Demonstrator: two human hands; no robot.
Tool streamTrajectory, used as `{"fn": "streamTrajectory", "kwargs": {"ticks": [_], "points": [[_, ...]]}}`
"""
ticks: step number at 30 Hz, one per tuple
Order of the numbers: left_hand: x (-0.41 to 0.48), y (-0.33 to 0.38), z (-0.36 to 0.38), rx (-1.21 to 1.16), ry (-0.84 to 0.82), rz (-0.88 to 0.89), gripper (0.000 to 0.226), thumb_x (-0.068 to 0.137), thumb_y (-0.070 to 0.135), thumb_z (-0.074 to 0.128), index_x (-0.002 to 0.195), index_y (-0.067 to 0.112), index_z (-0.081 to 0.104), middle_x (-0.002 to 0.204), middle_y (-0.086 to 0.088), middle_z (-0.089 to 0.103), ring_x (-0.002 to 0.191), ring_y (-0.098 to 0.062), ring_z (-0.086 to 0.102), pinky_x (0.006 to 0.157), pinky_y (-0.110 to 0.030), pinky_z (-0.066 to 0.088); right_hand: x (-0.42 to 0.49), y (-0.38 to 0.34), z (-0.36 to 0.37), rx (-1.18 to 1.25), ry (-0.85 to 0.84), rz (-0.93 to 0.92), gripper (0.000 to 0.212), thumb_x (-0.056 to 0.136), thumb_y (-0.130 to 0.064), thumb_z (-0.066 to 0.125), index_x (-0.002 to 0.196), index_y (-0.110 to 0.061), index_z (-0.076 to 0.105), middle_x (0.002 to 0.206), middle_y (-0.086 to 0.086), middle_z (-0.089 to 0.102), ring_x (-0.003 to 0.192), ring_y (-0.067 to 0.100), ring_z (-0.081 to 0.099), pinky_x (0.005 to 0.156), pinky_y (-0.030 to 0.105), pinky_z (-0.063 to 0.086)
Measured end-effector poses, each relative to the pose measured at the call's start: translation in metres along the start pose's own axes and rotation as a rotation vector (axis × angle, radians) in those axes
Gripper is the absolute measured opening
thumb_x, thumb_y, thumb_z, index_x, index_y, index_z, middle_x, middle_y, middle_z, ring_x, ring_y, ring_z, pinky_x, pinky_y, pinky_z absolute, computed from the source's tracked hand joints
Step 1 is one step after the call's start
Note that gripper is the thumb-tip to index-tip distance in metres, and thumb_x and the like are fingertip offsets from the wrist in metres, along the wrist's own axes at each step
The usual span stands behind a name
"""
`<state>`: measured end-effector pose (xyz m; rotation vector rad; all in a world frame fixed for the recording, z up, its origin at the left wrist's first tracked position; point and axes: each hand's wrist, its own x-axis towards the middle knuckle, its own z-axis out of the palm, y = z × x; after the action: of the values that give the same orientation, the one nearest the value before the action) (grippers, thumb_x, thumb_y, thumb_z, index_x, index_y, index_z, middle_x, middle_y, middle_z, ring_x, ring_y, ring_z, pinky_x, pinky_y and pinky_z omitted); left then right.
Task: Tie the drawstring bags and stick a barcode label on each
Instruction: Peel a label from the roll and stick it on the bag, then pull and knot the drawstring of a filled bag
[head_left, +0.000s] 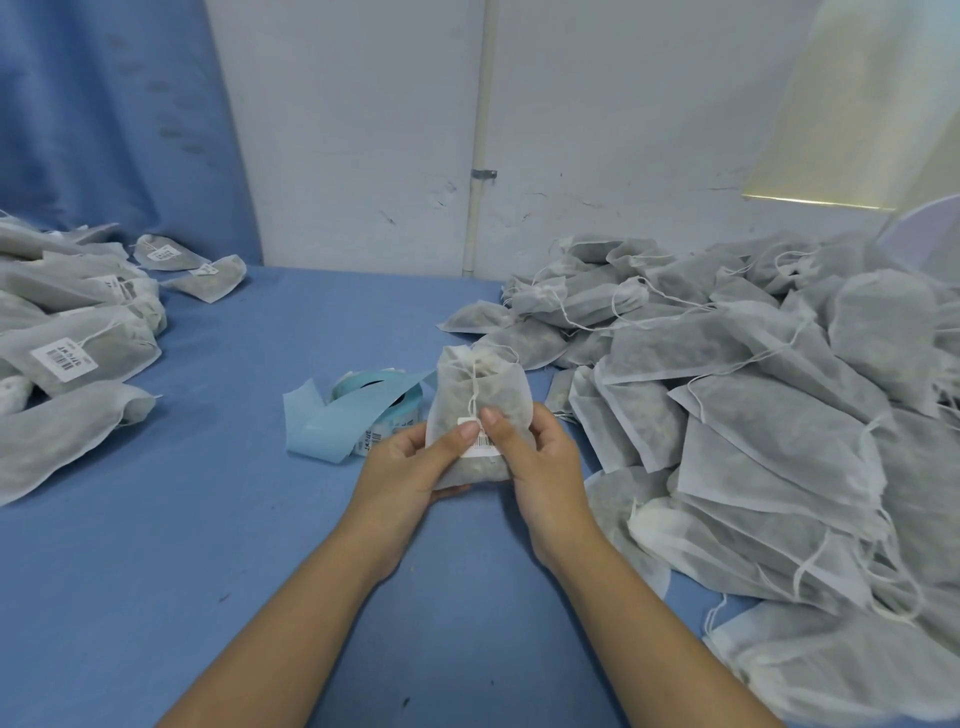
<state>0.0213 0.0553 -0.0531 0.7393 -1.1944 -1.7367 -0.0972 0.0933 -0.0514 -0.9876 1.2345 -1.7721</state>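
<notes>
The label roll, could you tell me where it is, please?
Head view, centre frame: the label roll lies just left of the held bag, beyond the left hand.

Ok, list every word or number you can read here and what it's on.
None is legible.
barcode label on the held bag: bars only, print too small.
pile label on a bag at left: characters blurred.
label roll: print blurred.

barcode label (482, 442) print is too tiny to read, label roll (363, 397) half hidden behind the held bag (480, 384), bag pile (779, 415) cut off at the edge.
</notes>
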Motion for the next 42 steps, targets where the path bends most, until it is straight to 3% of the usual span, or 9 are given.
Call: {"fn": "streamTrajectory", "kwargs": {"ticks": [14,18,23,25,26,28,29,34,42], "points": [[0.002,-0.001,0.0,-0.074,0.062,0.022,0.032,0.067,0.038,0.073,0.088,0.014,0.077,0.099,-0.012,0.073,0.093,-0.024,0.07,0.082,-0.034,0.055,-0.003,-0.001,0.006,0.085,0.072,0.067,0.016,0.084,-0.019,0.071,0.09,-0.004,0.073,0.089,0.016,0.073,0.078,0.022,0.069,0.072,0.032,0.055],[0.001,-0.002,0.004,0.091,0.061,0.104,0.032,0.07,0.041,0.07,0.089,0.015,0.073,0.076,-0.006,0.073,0.062,-0.015,0.066,0.054,-0.022,0.052,-0.001,-0.001,0.003,0.15,0.099,0.055,0.013,0.085,-0.021,0.07,0.085,-0.009,0.073,0.083,0.01,0.072,0.076,0.02,0.066,0.067,0.027,0.053],[-0.003,0.003,0.012,0.296,0.121,0.226,0.017,0.086,0.029,0.064,0.082,0.012,0.063,0.048,0.003,0.049,0.04,-0.01,0.041,0.042,-0.019,0.035,0.002,-0.003,0.0,0.136,0.089,0.08,0.035,0.068,-0.049,0.072,0.086,-0.02,0.073,0.083,0.002,0.07,0.071,0.014,0.063,0.066,0.026,0.05],[0.002,0.02,0.013,0.101,0.211,0.302,0.025,0.085,0.03,0.063,0.101,0.012,0.061,0.066,0.006,0.062,0.052,-0.005,0.054,0.052,-0.018,0.043,0.004,-0.005,0.0,0.1,0.126,0.095,0.036,0.057,-0.058,0.071,0.076,-0.027,0.074,0.079,-0.008,0.063,0.059,0.007,0.051,0.058,0.02,0.042],[0.006,0.03,0.012,-0.076,0.21,0.327,0.049,0.083,0.031,0.063,0.127,0.013,0.051,0.096,0.006,0.067,0.073,-0.003,0.063,0.064,-0.017,0.049,0.004,-0.004,0.0,0.089,0.14,0.102,0.036,0.056,-0.057,0.071,0.075,-0.027,0.073,0.078,-0.011,0.06,0.057,0.006,0.047,0.056,0.019,0.04],[0.012,0.044,0.005,-0.385,0.152,0.328,0.099,0.074,0.029,0.065,0.152,0.012,0.005,0.151,0.005,0.036,0.118,-0.006,0.056,0.086,-0.026,0.053,0.005,-0.002,-0.002,0.079,0.138,0.107,0.029,0.067,-0.048,0.074,0.081,-0.023,0.071,0.081,-0.012,0.062,0.056,0.005,0.046,0.056,0.017,0.04],[0.012,0.047,0.003,-0.436,0.115,0.317,0.105,0.073,0.025,0.065,0.15,0.011,-0.005,0.157,0.004,0.023,0.124,-0.008,0.053,0.089,-0.03,0.053,0.005,-0.001,-0.002,0.066,0.13,0.109,0.022,0.075,-0.041,0.073,0.084,-0.021,0.07,0.082,-0.012,0.064,0.056,0.004,0.047,0.056,0.016,0.04],[0.001,0.028,0.013,-0.306,0.024,0.204,0.065,0.087,0.012,0.056,0.147,0.017,0.03,0.132,0.012,0.057,0.105,-0.014,0.067,0.075,-0.026,0.058,0.005,0.0,-0.002,0.033,0.117,0.088,0.006,0.089,-0.017,0.065,0.092,-0.017,0.07,0.082,-0.009,0.063,0.057,0.004,0.05,0.057,0.015,0.042],[-0.006,0.004,0.02,0.146,-0.025,0.146,0.017,0.095,0.017,0.052,0.102,0.019,0.067,0.092,0.0,0.075,0.071,-0.01,0.068,0.059,-0.013,0.048,0.007,-0.007,-0.004,0.445,0.336,0.159,0.067,0.092,0.001,0.053,0.144,-0.033,0.029,0.129,0.007,0.047,0.088,0.016,0.063,0.076,0.027,0.052]]}}
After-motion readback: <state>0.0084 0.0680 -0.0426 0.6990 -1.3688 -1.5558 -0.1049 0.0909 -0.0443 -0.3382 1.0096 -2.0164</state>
